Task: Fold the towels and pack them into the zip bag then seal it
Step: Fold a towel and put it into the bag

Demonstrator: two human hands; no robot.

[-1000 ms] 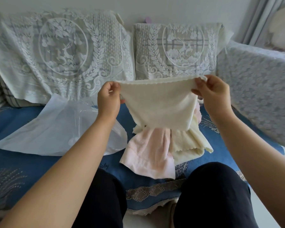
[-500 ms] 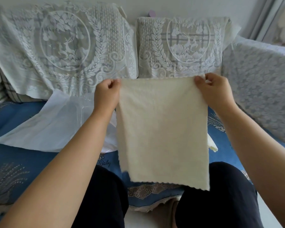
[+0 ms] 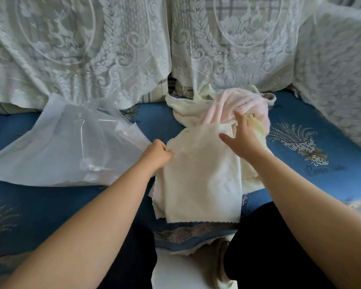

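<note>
A cream towel (image 3: 200, 176) lies spread on the blue sofa seat (image 3: 56, 205) in front of me, partly over other towels. My left hand (image 3: 157, 153) pinches its upper left corner. Fingers spread, my right hand (image 3: 241, 136) rests open on the towel's upper right part, at the edge of a crumpled pile. That pile holds a pink towel (image 3: 236, 105) and another cream towel (image 3: 183, 107). The clear zip bag (image 3: 71, 147) lies flat to the left, apart from the towels.
Lace-covered cushions (image 3: 81, 49) line the sofa back, and a lace-covered armrest (image 3: 338, 69) stands at the right. My dark-trousered knees (image 3: 269, 247) sit at the seat's front edge. Bare blue seat (image 3: 313, 147) shows right of the towels.
The cream towel, held up in the air by both hands before, now lies flat on the seat. My right hand has let go of its corner and opened.
</note>
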